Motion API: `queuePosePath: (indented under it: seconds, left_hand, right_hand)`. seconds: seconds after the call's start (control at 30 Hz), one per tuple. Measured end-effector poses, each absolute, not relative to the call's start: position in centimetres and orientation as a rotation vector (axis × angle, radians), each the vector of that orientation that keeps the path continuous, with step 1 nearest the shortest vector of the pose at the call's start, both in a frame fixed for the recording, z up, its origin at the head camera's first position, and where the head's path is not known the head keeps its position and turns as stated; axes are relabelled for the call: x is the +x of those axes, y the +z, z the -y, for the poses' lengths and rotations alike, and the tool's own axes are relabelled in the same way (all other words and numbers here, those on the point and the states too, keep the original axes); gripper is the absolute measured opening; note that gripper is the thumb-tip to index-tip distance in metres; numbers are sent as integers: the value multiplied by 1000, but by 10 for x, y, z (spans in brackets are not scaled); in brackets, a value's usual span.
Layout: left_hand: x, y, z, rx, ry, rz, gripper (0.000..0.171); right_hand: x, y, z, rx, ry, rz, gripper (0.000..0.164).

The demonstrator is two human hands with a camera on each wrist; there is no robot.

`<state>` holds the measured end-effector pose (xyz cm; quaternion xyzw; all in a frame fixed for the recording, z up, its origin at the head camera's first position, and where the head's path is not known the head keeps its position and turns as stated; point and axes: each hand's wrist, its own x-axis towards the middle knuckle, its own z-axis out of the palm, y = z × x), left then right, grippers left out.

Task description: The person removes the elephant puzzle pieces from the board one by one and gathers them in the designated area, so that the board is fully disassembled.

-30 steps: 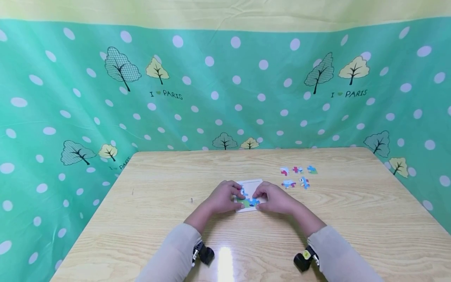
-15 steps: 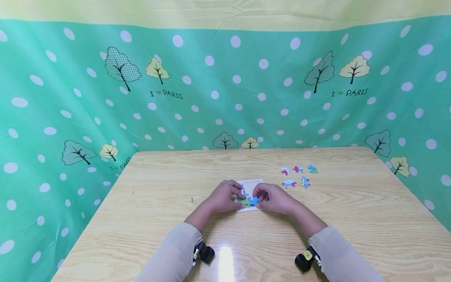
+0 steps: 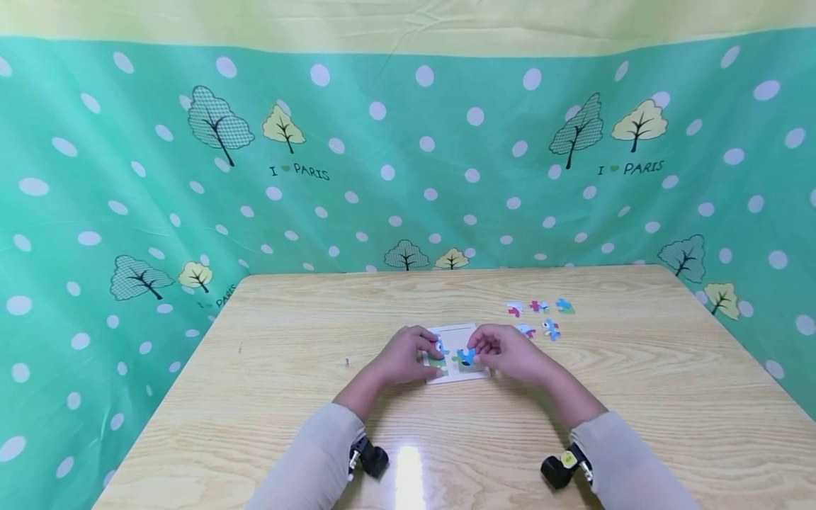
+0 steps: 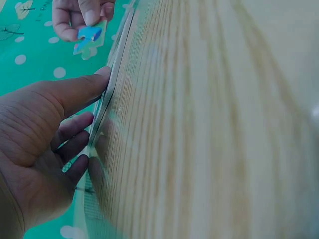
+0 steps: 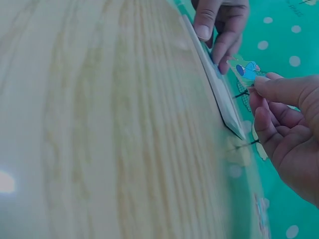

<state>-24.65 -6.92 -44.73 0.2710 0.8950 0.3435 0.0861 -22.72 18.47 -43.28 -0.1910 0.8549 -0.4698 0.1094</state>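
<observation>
Green curtain (image 3: 357, 113): hangs along the far side and encloses the work area. Wooden table (image 3: 306, 312): supports all parts. White tray (image 3: 455, 338): lies flat on the table between the hands, presumably centred so that both can reach it. Left hand (image 3: 404, 358): rests with relaxed, slightly bent fingers on the tray's left part, thumb at the near edge; this probably prevents sliding. Right hand (image 3: 515, 354): pinches one blue-and-green piece (image 3: 468, 356) between thumb and fingers, holding it raised above the tray's right part, likely by its margin to leave the rest exposed.

Loose pieces (image 3: 564, 306): five lie far right of the tray, apart from it, which appears to keep the work surface free. The right hand partly covers the nearest-left one. Fitted pieces (image 3: 441, 345): occupy the tray's left part; the left fingers hide some, so their seating cannot be confirmed.
</observation>
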Motion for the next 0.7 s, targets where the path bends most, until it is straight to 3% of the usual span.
queuePosePath:
  seconds: [0.7]
  left_hand:
    - [-245, -448, 70, 813, 1038, -2664, 20]
  right_hand:
    - [-217, -431, -207, -469, -1460, -2573, 15]
